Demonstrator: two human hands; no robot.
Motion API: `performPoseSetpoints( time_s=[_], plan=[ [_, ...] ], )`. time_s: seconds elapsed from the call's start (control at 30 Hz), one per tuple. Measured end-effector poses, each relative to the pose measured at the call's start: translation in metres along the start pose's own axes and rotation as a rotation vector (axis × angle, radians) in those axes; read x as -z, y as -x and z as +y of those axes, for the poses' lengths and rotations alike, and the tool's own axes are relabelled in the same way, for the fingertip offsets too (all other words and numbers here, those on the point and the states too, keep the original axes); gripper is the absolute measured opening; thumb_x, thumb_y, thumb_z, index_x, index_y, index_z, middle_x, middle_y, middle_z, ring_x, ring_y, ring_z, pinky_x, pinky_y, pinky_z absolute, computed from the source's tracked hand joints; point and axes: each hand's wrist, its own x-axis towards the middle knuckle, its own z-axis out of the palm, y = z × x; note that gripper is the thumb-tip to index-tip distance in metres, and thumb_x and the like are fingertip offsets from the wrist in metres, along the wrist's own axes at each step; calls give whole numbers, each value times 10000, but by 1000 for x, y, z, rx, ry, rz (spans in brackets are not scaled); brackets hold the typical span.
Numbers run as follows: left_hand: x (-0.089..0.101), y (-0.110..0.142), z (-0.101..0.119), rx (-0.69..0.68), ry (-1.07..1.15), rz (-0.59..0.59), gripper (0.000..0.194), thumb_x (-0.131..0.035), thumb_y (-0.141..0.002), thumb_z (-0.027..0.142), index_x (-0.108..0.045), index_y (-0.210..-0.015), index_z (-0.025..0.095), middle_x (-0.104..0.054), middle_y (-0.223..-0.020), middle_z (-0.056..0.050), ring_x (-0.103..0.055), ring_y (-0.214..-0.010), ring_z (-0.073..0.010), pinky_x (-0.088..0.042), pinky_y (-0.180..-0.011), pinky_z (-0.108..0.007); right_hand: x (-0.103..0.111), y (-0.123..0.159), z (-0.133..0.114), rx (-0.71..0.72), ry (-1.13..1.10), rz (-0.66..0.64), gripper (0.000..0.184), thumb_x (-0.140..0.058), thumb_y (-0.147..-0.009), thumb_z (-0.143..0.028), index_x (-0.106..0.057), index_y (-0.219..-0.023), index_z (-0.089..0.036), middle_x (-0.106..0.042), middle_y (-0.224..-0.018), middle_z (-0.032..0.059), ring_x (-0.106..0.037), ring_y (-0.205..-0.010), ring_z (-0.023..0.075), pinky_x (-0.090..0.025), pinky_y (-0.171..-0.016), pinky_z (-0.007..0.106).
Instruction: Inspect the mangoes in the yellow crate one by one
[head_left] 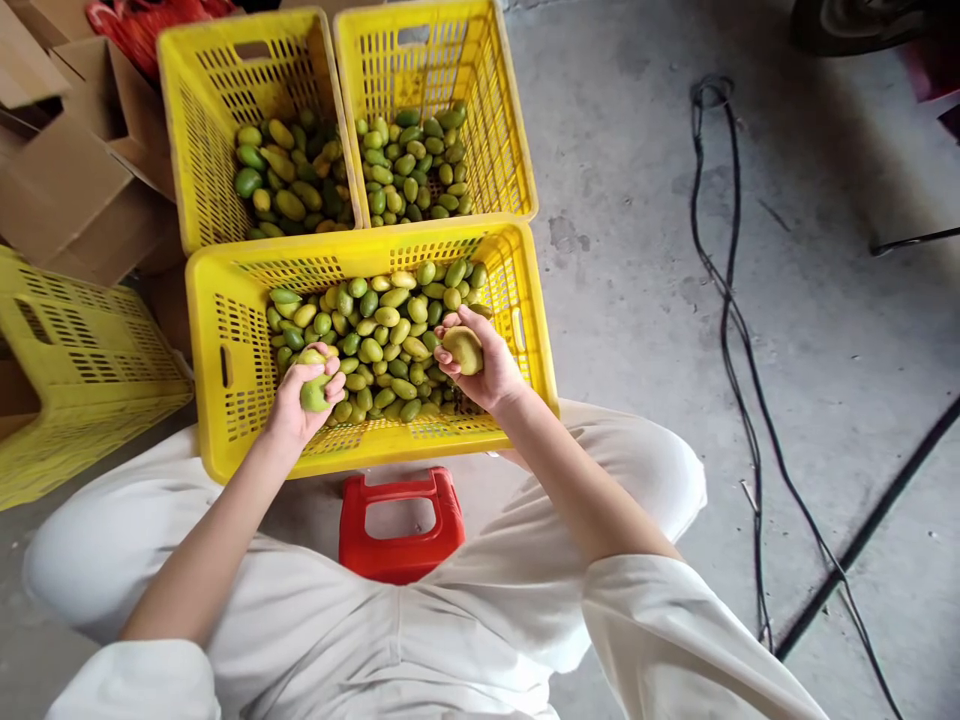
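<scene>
Over the front yellow crate (534,335), my left hand (289,402) is closed around green fruits that look like small mangoes. One light green mango (315,394) shows below the fingers, and a yellower one (310,356) seems to sit above it, partly covered. Farther right, my right hand (491,362) wraps a yellow-green mango (464,350), with its thumb pointing up along the fruit's side. Many loose mangoes (386,317), green to yellow, lie beneath both hands in the crate.
Two more yellow crates (174,140) (517,140) with mangoes stand behind the front one. Cardboard boxes (67,190) and another yellow crate (82,330) are on the left. A red plastic stool (401,555) is between my legs. Black cables (731,290) cross the concrete floor at right.
</scene>
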Motion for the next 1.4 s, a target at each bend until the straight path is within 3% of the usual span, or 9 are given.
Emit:
performPoseSetpoints(
  time_s=[0.1,0.3,0.5,0.7,0.8,0.93,1.17,1.27,1.4],
  plan=[
    [-3,0,1,64,-34,56,154,-695,-893,243,-556,-832,214,-481,-621,64,-417,-418,-59,-327,-375,-143,-2,1,1,-9,-13,4,578,-1085,-596,-432,-632,-907,-254,-655,-834,-45,-628,-720,119,-495,-558,219],
    [-3,-4,3,119,23,168,470,-305,-1130,433,-549,-799,206,-480,-575,19,-403,-377,-85,-309,-356,-174,-1,-1,4,-53,25,11,503,-1043,-658,-353,-625,-918,-255,-692,-822,-43,-709,-821,150,-628,-758,265],
    [3,-6,-1,88,-76,107,420,-455,-1053,464,-608,-771,194,-509,-563,3,-412,-379,-102,-319,-356,-202,0,-4,4,-73,131,16,373,-831,-900,-609,-694,-969,-269,-746,-887,-8,-685,-813,169,-572,-676,269],
    [11,-9,-5,55,-77,-39,260,-691,-855,358,-739,-994,144,-733,-868,-81,-696,-695,-186,-592,-593,-280,-2,-1,4,-17,114,23,543,-1013,-677,-600,-673,-925,-256,-665,-861,-27,-631,-766,143,-513,-639,265],
    [16,-11,-10,15,-96,-100,333,-834,-785,331,-728,-1064,183,-751,-969,-66,-715,-805,-193,-610,-685,-290,-2,0,5,7,142,34,599,-1069,-583,-510,-662,-947,-264,-668,-846,-48,-669,-796,150,-566,-726,283],
    [20,-11,-13,-43,-63,-171,432,-967,-665,309,-650,-948,226,-649,-815,6,-611,-721,-134,-553,-659,-241,0,-2,8,8,217,41,570,-1029,-630,-569,-692,-976,-266,-747,-896,-33,-727,-862,166,-578,-759,281],
    [12,-5,-4,15,-57,-83,405,-826,-651,181,-562,-951,248,-571,-767,66,-609,-667,-105,-631,-733,-246,3,-5,11,4,277,-14,462,-901,-782,-637,-765,-1020,-266,-792,-916,-1,-694,-723,156,-509,-590,261],
    [7,-2,-2,43,-84,-37,347,-780,-663,171,-563,-926,236,-552,-729,62,-536,-559,-81,-462,-508,-178,1,-3,8,11,256,3,418,-922,-783,-595,-753,-950,-251,-801,-998,16,-715,-708,144,-521,-554,247],
    [3,-1,-4,-31,-157,3,295,-752,-667,181,-516,-836,235,-491,-648,76,-476,-491,-73,-366,-455,-183,-3,1,4,-26,218,26,488,-1045,-665,-488,-708,-919,-241,-777,-966,6,-766,-769,154,-569,-585,235]
  ],
)
